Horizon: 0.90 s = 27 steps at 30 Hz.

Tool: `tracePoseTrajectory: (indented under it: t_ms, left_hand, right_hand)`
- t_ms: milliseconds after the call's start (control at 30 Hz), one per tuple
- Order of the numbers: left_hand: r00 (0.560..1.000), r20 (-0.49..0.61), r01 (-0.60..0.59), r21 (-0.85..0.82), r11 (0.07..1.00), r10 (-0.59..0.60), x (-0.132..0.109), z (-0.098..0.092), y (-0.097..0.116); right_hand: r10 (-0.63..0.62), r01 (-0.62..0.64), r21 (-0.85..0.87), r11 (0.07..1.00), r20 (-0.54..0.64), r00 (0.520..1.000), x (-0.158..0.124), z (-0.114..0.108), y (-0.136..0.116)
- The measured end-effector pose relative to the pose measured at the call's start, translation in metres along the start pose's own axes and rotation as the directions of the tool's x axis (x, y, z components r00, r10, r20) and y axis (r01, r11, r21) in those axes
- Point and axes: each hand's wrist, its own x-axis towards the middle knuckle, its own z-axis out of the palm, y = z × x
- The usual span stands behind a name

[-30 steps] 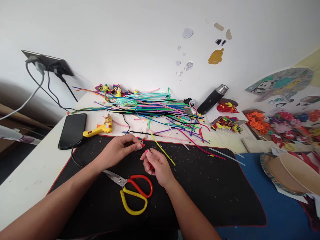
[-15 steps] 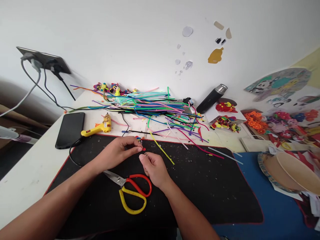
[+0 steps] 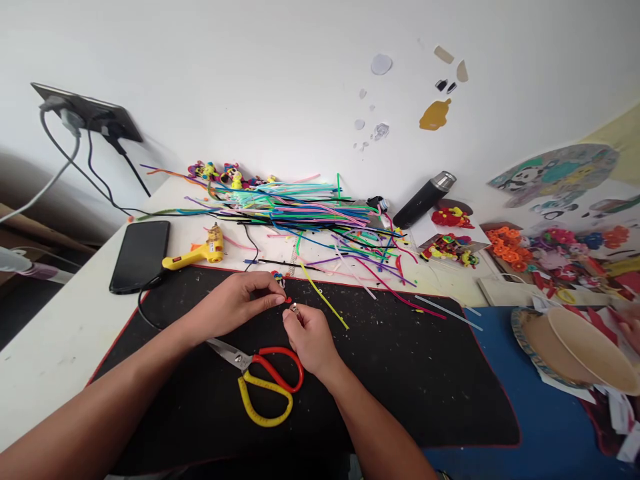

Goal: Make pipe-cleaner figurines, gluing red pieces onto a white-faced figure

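My left hand (image 3: 235, 303) and my right hand (image 3: 309, 335) meet over the black mat (image 3: 400, 373). The left fingers pinch a small red piece (image 3: 288, 300) at their tips. The right hand is closed, pinching a small silvery ring (image 3: 294, 308) right beside that red piece. Scissors (image 3: 260, 380) with one red and one yellow handle lie on the mat just below both hands. A yellow-green pipe cleaner (image 3: 325, 298) lies slanted just right of my fingers.
A heap of coloured pipe cleaners (image 3: 310, 217) covers the back of the table. A yellow glue gun (image 3: 197, 253) and a black phone (image 3: 141, 255) lie at the left, a black flask (image 3: 424, 200) at the back. Craft figures (image 3: 450, 243) and paper plates (image 3: 575, 347) are at the right.
My right hand has moved a little left and up, closing the gap to the left fingertips. The view shifted slightly; another person's hand now shows at the right edge.
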Motion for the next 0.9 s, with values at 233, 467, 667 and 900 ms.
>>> tracePoseTrajectory:
  t_ms: [233, 467, 667, 900]
  left_hand:
    - [1.0, 0.01, -0.01, 0.03, 0.999, 0.009, 0.0, -0.001, 0.0]
    - [0.999, 0.026, -0.034, 0.072, 0.997, 0.033, 0.001, 0.0, 0.0]
    - [0.993, -0.106, 0.041, -0.045, 0.998, -0.046, 0.0, -0.01, 0.006]
    - [0.953, -0.276, 0.104, -0.093, 0.99, -0.126, 0.0, -0.027, 0.009]
  right_hand:
    - [0.012, -0.012, -0.009, 1.0, 0.005, 1.0, 0.0, -0.001, -0.001]
    - [0.018, -0.018, 0.042, 0.999, 0.015, 1.0, 0.002, 0.0, 0.004]
    - [0.024, -0.045, 0.325, 0.945, 0.066, 0.998, 0.005, -0.006, 0.005]
    - [-0.09, 0.075, 0.084, 0.994, 0.196, 0.976, -0.002, -0.013, -0.008]
